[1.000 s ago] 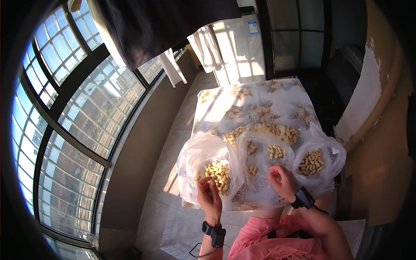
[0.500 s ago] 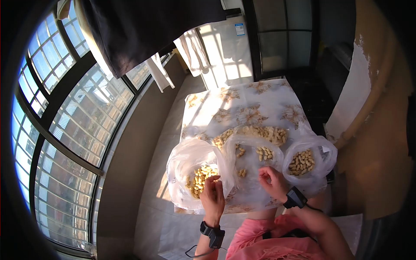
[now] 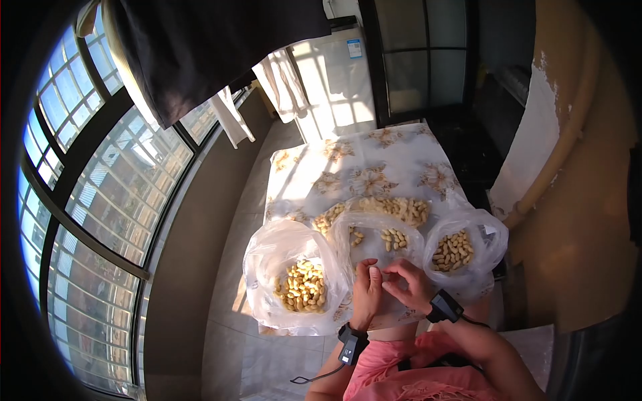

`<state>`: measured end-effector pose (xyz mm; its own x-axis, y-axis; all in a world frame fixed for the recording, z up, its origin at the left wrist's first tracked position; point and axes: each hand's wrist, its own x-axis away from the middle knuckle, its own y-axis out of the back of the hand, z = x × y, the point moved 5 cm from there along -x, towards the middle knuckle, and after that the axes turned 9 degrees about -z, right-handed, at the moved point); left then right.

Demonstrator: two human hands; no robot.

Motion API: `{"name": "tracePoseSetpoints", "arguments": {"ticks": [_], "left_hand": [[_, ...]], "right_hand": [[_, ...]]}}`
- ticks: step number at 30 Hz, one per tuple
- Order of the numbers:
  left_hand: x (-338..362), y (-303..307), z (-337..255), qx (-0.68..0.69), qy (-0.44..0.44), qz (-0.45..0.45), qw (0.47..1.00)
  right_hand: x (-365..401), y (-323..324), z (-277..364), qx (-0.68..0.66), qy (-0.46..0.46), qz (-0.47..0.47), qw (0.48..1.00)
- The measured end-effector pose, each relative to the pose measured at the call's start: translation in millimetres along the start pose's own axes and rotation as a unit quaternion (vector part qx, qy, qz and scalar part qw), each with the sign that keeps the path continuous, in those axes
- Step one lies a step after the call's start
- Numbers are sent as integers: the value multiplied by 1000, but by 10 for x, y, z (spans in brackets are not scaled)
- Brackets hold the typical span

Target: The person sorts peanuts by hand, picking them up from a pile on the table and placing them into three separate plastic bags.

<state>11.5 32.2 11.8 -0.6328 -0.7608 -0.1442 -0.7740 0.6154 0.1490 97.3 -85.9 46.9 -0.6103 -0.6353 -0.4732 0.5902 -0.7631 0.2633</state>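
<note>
My left hand (image 3: 367, 294) and my right hand (image 3: 410, 286) are close together over the front of the middle clear plastic bag (image 3: 420, 242), fingers bent and drawn together. Whatever sits between the fingertips, if anything, is too small or hidden to name. Inside that middle bag lie small groups of peanuts in their shells (image 3: 394, 238), with a larger heap (image 3: 394, 208) toward its back. An open plastic bag (image 3: 257, 257) on the left holds a pile of peanuts (image 3: 304, 286). Another bag (image 3: 496, 244) on the right has more peanuts (image 3: 453, 251) in it.
The bags stand on a table with a flowered cloth (image 3: 371, 179). A barred window (image 3: 127, 187) runs along the left. Dark clothing (image 3: 221, 50) hangs overhead, and a white cabinet-like unit (image 3: 334, 80) stands behind the table. Black bands are on both wrists.
My left hand has moved right, from above the left bag's peanuts to beside my right hand. The view has shifted slightly, and my right hand stays near the middle bag.
</note>
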Motion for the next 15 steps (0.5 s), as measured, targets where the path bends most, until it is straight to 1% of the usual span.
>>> {"name": "tracePoseSetpoints", "arguments": {"ticks": [1,3,4,5,6,7,11,15], "left_hand": [[-10,4,27,18,-10,-10,1000],[-26,2,95,40,-1,-5,999],[-28,1,113,63,6,-1,998],[-27,2,121,63,8,1,998],[-29,7,84,47,-13,1,999],[-28,7,49,32,-34,1,999],[-19,6,9,33,-40,-7,999],[-16,18,24,4,-40,12,999]], "right_hand": [[-9,13,27,0,-2,-1,1000],[-18,-13,84,13,10,33,999],[-29,-7,85,13,8,33,999],[-35,-19,100,38,25,51,998],[-31,-38,112,62,43,70,995],[-27,-51,97,62,41,69,995],[-29,-90,67,47,36,64,996],[-15,-90,15,32,33,65,997]]}}
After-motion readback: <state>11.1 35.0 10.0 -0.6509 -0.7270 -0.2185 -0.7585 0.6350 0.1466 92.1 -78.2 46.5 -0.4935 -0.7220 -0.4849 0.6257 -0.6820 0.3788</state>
